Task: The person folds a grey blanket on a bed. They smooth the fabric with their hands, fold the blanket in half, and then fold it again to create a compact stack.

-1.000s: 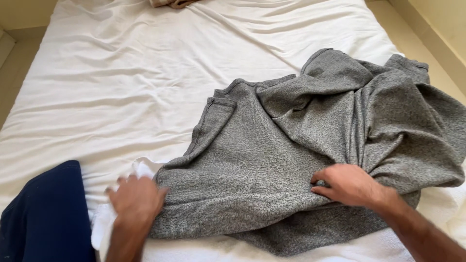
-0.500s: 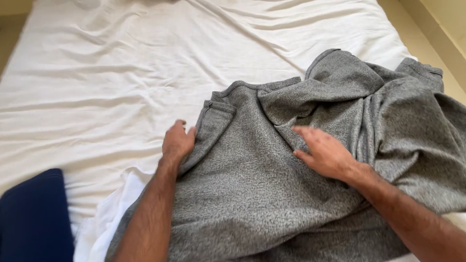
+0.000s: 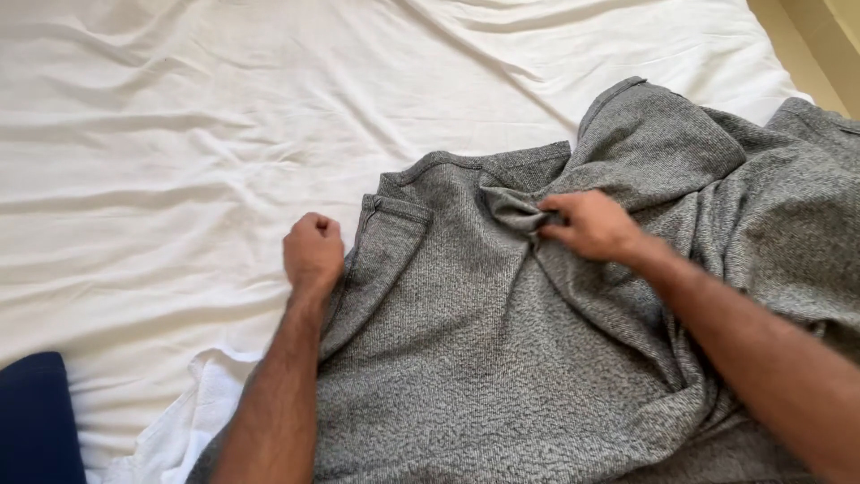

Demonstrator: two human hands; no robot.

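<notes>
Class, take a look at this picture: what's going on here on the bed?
A person is handling a grey knitted garment spread on a white bedsheet. The left hand is closed at the garment's left edge, while the right hand pinches a fold of fabric near the middle. A dark blue item and white cloth lie at lower left.

Bed with a wrinkled white sheet (image 3: 224, 134) fills nearly the whole view. Grey knit garment (image 3: 502, 358) lies rumpled on it, spread from centre out to 3 and 5 o'clock. Dark navy cloth (image 3: 31, 421) sits at 8 o'clock, cut off by the frame edge. Small white fabric piece (image 3: 193, 408) at 7 o'clock, its edge going under the grey garment. Yellowish floor strip (image 3: 815, 45) at 1 o'clock.
</notes>
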